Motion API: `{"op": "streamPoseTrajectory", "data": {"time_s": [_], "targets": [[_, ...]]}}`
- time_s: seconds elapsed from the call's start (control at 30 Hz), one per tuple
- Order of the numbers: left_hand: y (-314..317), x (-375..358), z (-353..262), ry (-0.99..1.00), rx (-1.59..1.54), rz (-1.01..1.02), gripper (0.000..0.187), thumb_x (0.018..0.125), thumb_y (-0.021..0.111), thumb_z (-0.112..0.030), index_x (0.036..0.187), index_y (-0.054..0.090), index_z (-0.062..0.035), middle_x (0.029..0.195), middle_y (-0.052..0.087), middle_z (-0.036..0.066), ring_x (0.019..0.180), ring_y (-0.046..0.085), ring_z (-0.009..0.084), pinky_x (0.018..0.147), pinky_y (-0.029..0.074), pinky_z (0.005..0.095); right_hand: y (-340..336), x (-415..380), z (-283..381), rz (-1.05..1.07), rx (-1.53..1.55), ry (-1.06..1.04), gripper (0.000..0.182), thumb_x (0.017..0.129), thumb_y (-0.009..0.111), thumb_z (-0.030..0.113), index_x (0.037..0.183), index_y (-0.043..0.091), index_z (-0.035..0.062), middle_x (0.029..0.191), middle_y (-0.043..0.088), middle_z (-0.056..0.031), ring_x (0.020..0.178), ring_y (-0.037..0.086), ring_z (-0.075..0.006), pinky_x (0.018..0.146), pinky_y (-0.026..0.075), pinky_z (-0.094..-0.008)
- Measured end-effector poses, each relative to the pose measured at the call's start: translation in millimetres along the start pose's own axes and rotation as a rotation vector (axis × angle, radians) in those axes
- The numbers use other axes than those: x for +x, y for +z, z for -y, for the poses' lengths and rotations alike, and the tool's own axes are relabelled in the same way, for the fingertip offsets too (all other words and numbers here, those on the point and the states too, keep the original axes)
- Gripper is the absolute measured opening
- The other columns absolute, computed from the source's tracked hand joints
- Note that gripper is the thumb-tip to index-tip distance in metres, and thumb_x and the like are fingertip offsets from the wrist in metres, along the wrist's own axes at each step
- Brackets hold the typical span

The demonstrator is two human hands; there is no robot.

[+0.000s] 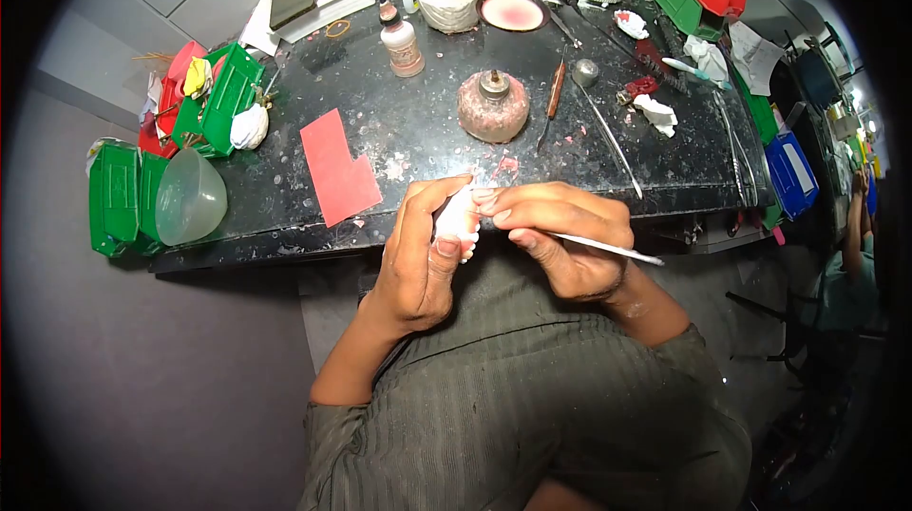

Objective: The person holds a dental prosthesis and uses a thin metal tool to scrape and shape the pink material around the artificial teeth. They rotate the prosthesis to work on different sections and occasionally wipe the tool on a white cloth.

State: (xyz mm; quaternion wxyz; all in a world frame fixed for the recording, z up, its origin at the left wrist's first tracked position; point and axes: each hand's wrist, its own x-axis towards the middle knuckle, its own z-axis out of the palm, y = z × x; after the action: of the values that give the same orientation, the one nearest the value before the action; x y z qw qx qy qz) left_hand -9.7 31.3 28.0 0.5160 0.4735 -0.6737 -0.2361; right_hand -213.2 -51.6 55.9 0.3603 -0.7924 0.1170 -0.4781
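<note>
In front of the bench edge, my left hand (413, 264) is closed around a white dental cast (458, 217) with bits of pink on it, the thumb pressing its lower end. My right hand (575, 236) grips a slim carving tool (616, 248) like a pen. The tool's pale handle sticks out to the right, while its working tip is hidden by the fingers close to the cast. Just beyond my hands, pink wax scraps (508, 165) lie on the bench. A pink wax sheet (337, 169) with a cut corner rests left of them.
On the black bench (427, 122) stand a glass spirit burner (493, 107), a dropper bottle (401, 44) and a round dish (513, 10). A wooden-handled knife (556, 88) lies right of the burner. Green bins (114, 198) and a translucent bowl (192, 198) are at left. Another person (850, 269) appears far right.
</note>
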Motion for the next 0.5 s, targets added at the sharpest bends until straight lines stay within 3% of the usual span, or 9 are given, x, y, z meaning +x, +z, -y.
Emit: {"op": "streamPoseTrajectory", "data": {"time_s": [0.07,0.17,0.3,0.37,0.5], "targets": [[-1.5,-2.8,-1.0,-0.064,-0.027,0.043,0.062,0.114,0.035,-0.042,0.146,0.047,0.0097,0.122,0.055,0.016,0.090,0.055,0.0146,0.075,0.046,0.0263,1.6,1.0,1.4,-0.001,-0.029,-0.022,0.012,0.091,0.075,-0.004,0.103,0.074,-0.0059,0.103,0.077,-0.0196,0.099,0.077,-0.0318,0.088,0.062,-0.0371],[-0.4,3.2,-0.6,0.046,-0.055,0.020,0.056,0.115,0.040,-0.036,0.145,0.047,0.0104,0.114,0.055,0.018,0.086,0.058,0.0192,0.075,0.051,0.0312,2.4,-0.2,-0.7,0.002,-0.061,-0.068,0.014,0.090,0.075,-0.005,0.104,0.074,-0.0060,0.104,0.077,-0.0202,0.099,0.078,-0.0323,0.086,0.063,-0.0370],[-2.9,1.1,-5.4,-0.001,-0.094,0.048,0.057,0.115,0.040,-0.037,0.145,0.046,0.0103,0.114,0.055,0.017,0.085,0.057,0.0178,0.074,0.050,0.0301,3.3,-2.2,-3.0,0.031,-0.053,-0.074,0.015,0.089,0.075,-0.005,0.104,0.074,-0.0053,0.106,0.078,-0.0196,0.101,0.078,-0.0322,0.086,0.063,-0.0375],[-2.8,-1.6,-6.9,-0.098,-0.108,0.065,0.061,0.114,0.037,-0.041,0.145,0.047,0.0096,0.128,0.055,0.020,0.107,0.056,0.0217,0.095,0.046,0.0333,3.9,-2.4,-6.2,0.038,0.027,-0.104,0.015,0.089,0.076,-0.004,0.104,0.074,-0.0047,0.107,0.077,-0.0197,0.101,0.078,-0.0321,0.086,0.063,-0.0380],[-2.3,-0.5,-4.2,-0.047,-0.060,0.059,0.061,0.114,0.037,-0.042,0.145,0.047,0.0096,0.128,0.056,0.020,0.108,0.057,0.0224,0.096,0.046,0.0333,2.1,-2.4,-4.9,0.021,-0.052,-0.063,0.014,0.089,0.076,-0.004,0.104,0.074,-0.0043,0.107,0.078,-0.0196,0.102,0.078,-0.0328,0.086,0.063,-0.0384]]}}
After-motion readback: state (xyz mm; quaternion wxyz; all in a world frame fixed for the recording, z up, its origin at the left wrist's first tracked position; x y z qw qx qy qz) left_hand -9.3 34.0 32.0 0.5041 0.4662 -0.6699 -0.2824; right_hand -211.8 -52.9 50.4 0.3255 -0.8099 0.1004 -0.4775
